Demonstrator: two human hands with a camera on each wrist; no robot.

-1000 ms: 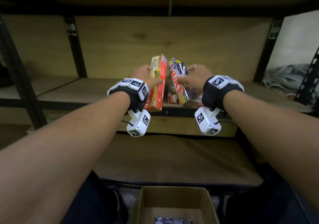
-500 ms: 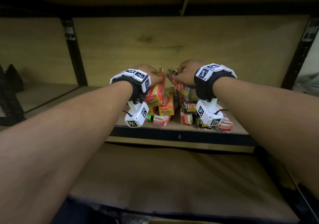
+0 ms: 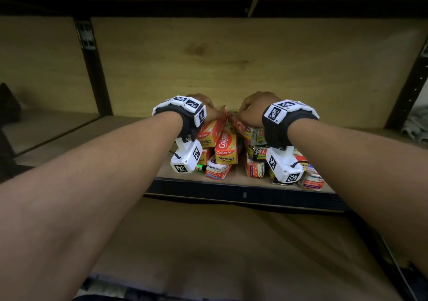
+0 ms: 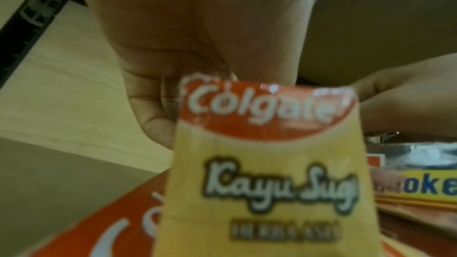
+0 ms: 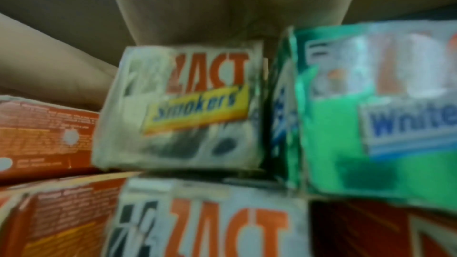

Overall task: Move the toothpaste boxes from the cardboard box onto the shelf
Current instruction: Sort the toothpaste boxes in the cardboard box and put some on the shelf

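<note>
Left hand point(image 3: 203, 108) curled round the far end of a Colgate Kayu Sugi box point(image 4: 269, 163), fingers point(image 4: 148, 105) wrapped on its left side in the left wrist view. Box held atop the left stack, near end facing the wrist camera, another orange Colgate box point(image 4: 118, 228) lying just below it to the left.

Right hand point(image 3: 254, 108) set on the top ZACT Smokers box point(image 5: 188, 108) of the right stack, knuckles bent in the head view; palm directly behind that box in the right wrist view, grip itself hidden, so cannot tell whether clasping or merely resting. Both hands close together, almost touching above the gap between stacks.

Outward from there: second ZACT box point(image 5: 210, 228) directly under the first, green whitening box point(image 5: 371, 124) just right of it, orange boxes point(image 5: 44, 140) to its left. Upright Colgate box point(image 3: 226, 146) leaning in the middle of the pile, Pepsodent box point(image 3: 217, 169) lying near the front edge, another Pepsodent box point(image 3: 312, 179) at the near right.

All piled on the wooden shelf point(image 3: 231, 182), close to its dark front rail, plywood back panel point(image 3: 231, 57) far behind. Black upright post point(image 3: 92, 64) at far left. Lower shelf board point(image 3: 231, 242) nearer the viewer.
</note>
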